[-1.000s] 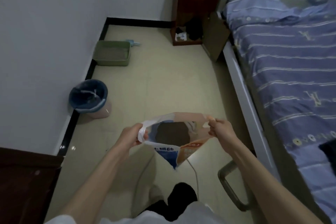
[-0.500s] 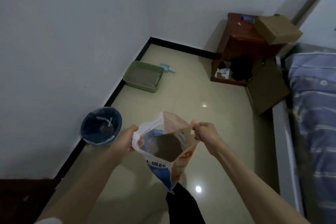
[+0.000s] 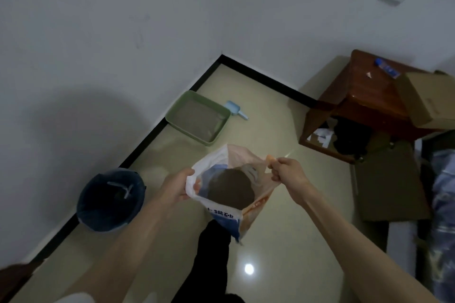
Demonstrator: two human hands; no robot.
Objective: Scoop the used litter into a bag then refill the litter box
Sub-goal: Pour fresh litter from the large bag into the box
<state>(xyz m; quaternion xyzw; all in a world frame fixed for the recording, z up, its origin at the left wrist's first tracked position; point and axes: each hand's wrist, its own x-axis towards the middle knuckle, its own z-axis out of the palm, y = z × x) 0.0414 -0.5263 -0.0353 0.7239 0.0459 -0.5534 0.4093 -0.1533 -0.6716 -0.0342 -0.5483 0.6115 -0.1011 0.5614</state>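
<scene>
Standing nearer the green litter box [image 3: 198, 117] by the wall than a second earlier, I held the litter bag [image 3: 231, 187] open, left hand [image 3: 176, 188] and right hand [image 3: 286, 171] fingers pinching its rim, refill apparently next.

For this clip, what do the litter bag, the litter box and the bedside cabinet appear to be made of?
Litter bag: thin printed plastic film, probably; it creases and sags between left hand and right hand.
Litter box: matte green moulded plastic, judging by its rounded rim.
Bedside cabinet: reddish-brown wood or veneer, glossy; its top reflects light.
</scene>
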